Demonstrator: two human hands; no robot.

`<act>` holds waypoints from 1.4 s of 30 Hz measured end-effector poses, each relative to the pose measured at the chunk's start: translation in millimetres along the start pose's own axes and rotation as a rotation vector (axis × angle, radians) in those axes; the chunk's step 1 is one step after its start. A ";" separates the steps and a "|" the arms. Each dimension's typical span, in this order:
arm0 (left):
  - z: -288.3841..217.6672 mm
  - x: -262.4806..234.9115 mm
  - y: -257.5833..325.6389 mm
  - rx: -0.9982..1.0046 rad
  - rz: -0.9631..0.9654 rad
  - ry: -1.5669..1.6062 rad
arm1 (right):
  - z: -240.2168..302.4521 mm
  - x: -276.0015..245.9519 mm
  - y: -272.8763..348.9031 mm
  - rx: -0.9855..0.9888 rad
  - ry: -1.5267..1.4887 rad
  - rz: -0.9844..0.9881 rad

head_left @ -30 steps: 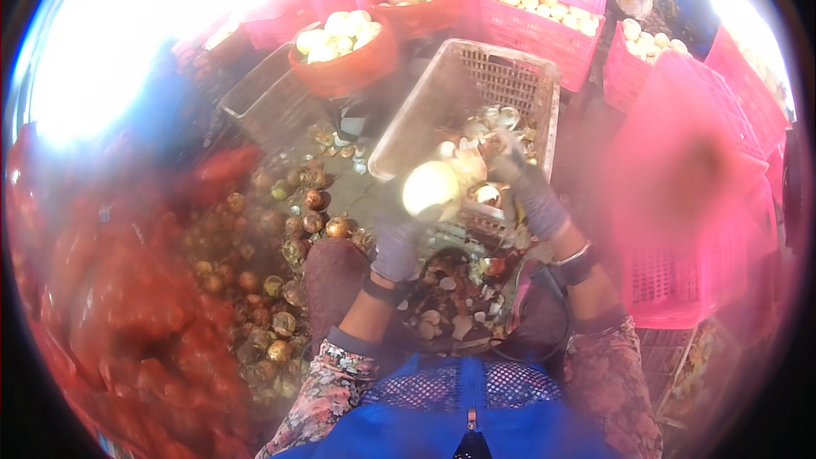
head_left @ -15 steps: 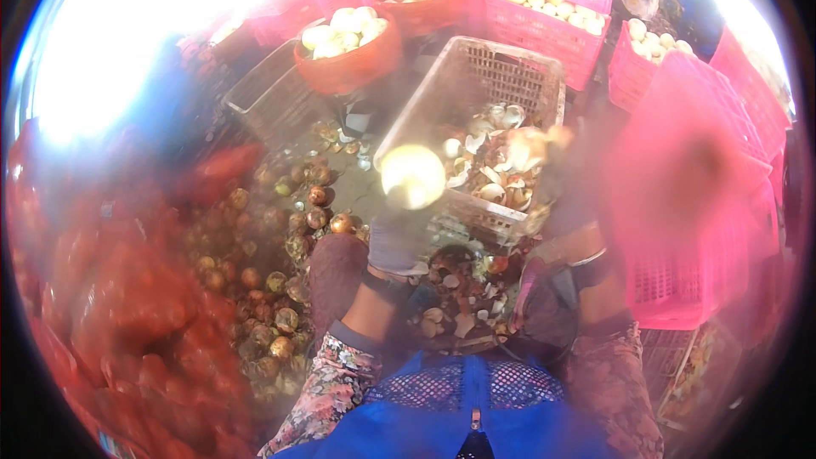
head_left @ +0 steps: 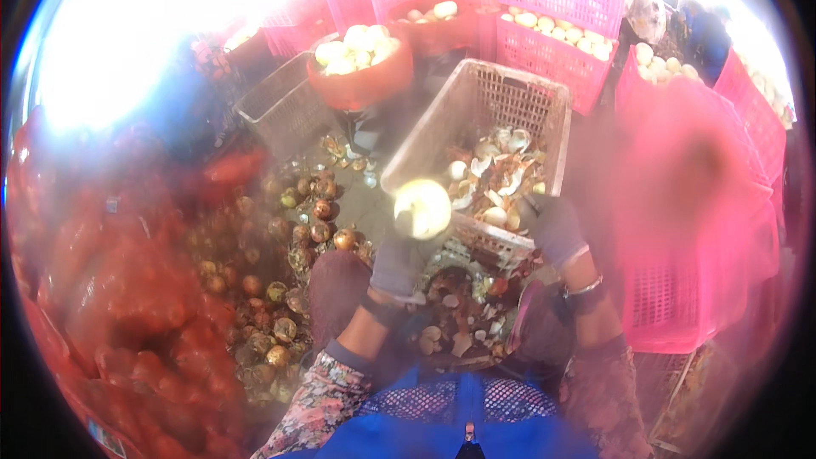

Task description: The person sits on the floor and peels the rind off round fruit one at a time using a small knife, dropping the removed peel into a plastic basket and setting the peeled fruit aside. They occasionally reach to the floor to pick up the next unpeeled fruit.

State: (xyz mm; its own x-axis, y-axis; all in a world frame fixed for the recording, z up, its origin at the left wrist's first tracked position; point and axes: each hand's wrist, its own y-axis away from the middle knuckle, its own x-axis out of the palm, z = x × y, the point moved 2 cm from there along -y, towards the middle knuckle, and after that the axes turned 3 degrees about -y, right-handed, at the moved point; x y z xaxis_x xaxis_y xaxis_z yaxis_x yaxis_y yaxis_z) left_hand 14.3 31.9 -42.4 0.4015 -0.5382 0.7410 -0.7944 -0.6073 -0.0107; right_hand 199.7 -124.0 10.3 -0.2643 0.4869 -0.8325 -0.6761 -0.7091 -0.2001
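Observation:
My left hand (head_left: 396, 265), in a grey glove, grips a pale, peeled onion (head_left: 422, 209) at the near left corner of a dirty white plastic crate (head_left: 483, 238). Glare washes out the onion's surface. By the crate's near right corner is my right hand (head_left: 557, 229), gloved too, with its fingers curled; what they hold is too blurred to make out. Onion skins and cut pieces (head_left: 501, 174) lie inside the crate. More peel scraps (head_left: 463, 314) are scattered on the ground between my legs.
Unpeeled onions (head_left: 276, 323) cover the ground at left, beside bulging red mesh sacks (head_left: 136, 289). An orange-red tub (head_left: 361, 85) of peeled onions stands beyond. Pink crates (head_left: 552, 55) line the back, some with peeled onions. A pink crate stack (head_left: 680, 280) stands at right.
My right hand, blurred over the crate's right side before, has come down toward its near corner. The loose skin there has left the hand. My left hand keeps the onion.

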 end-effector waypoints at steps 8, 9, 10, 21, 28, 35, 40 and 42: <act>-49.8 15.2 -49.9 0.370 0.187 -1.518 | 11.6 3.5 13.8 -0.141 -0.133 0.029; -68.6 35.1 -84.0 0.751 0.124 -2.138 | 12.9 5.6 11.4 -0.126 -0.138 0.078; -81.1 56.0 -119.4 0.965 0.154 -2.214 | 8.6 7.0 10.2 -0.091 -0.126 0.120; -98.1 25.5 -192.2 0.010 0.236 -0.484 | 20.5 9.3 8.1 -0.196 -0.100 0.236; -110.0 -225.5 -43.0 -0.009 -0.608 -0.612 | 20.1 28.3 12.5 -0.402 -0.169 0.165; 8.9 -384.8 129.5 -0.301 -0.823 -1.234 | 49.1 34.3 7.7 -0.369 -0.227 0.411; 101.2 -433.6 185.2 -0.264 -0.767 -1.401 | 45.1 64.0 -0.1 -0.351 0.059 0.475; 114.5 -415.6 191.9 -0.246 -0.781 -1.404 | 37.6 84.3 -3.5 -0.597 0.144 0.412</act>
State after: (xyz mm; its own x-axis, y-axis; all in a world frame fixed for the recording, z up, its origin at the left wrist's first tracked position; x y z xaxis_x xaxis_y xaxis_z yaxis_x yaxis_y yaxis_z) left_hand -252.8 72.2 -429.2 0.6873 -0.3246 -0.6499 -0.2029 -0.9448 0.2573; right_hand 153.9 -61.3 -39.8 -0.2957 0.0785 -0.9520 -0.0414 -0.9967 -0.0694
